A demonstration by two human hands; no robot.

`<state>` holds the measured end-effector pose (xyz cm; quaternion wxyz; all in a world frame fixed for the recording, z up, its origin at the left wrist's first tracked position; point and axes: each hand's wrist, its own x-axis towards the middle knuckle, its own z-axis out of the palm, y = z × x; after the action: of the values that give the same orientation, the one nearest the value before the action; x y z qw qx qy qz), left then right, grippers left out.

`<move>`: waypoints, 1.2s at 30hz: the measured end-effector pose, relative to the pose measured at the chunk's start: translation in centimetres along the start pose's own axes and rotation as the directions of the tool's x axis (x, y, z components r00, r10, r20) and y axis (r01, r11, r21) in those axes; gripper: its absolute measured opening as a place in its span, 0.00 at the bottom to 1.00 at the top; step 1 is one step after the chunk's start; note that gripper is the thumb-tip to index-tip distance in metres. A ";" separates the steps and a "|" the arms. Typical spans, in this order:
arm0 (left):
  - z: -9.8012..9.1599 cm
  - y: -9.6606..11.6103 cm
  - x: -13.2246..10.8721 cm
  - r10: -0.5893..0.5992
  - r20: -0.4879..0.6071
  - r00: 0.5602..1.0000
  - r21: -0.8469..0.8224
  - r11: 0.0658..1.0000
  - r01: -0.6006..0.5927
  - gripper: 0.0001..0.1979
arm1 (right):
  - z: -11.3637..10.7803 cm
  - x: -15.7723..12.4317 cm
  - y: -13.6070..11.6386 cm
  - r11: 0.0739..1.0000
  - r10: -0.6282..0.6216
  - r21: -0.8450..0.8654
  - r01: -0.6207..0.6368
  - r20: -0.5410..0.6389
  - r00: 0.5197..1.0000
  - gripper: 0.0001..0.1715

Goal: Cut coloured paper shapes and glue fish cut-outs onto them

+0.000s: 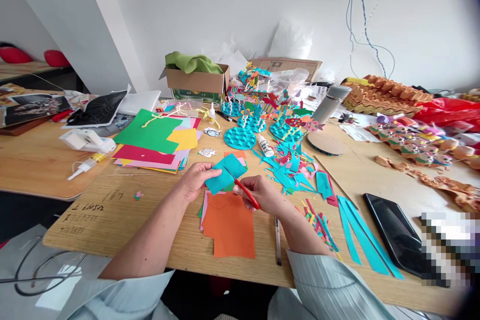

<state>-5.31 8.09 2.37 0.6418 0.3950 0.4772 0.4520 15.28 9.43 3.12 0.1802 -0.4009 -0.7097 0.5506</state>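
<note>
Pinching a blue sheet (pixel 218 181) between thumb and fingers, the left hand (pixel 196 179) holds it just beyond some orange paper (pixel 233 227); the right hand (pixel 264 193) curls around red scissors (pixel 248 195), their blades at the sheet.

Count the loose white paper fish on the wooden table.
2: a rounder white paper fish right of the yellow paper sheet, and a slimmer white paper fish nearer the left hand. Others may be hidden.
</note>
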 end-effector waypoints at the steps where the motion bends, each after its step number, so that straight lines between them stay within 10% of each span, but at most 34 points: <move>1: 0.0 0.0 0.0 -0.006 0.013 1.000 -0.003 1.000 0.006 0.17 | 0.0 0.0 0.0 1.000 -0.002 0.003 0.002 -0.001 1.000 0.29; 36: -0.1 -0.9 0.3 -0.071 0.104 0.992 -0.047 0.996 0.077 0.16 | 0.5 0.4 0.5 1.000 0.006 -0.022 -0.007 -0.015 1.000 0.28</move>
<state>-5.18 8.14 1.47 0.6916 0.3833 0.4464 0.4190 14.85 9.44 2.38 0.1792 -0.4091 -0.7131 0.5404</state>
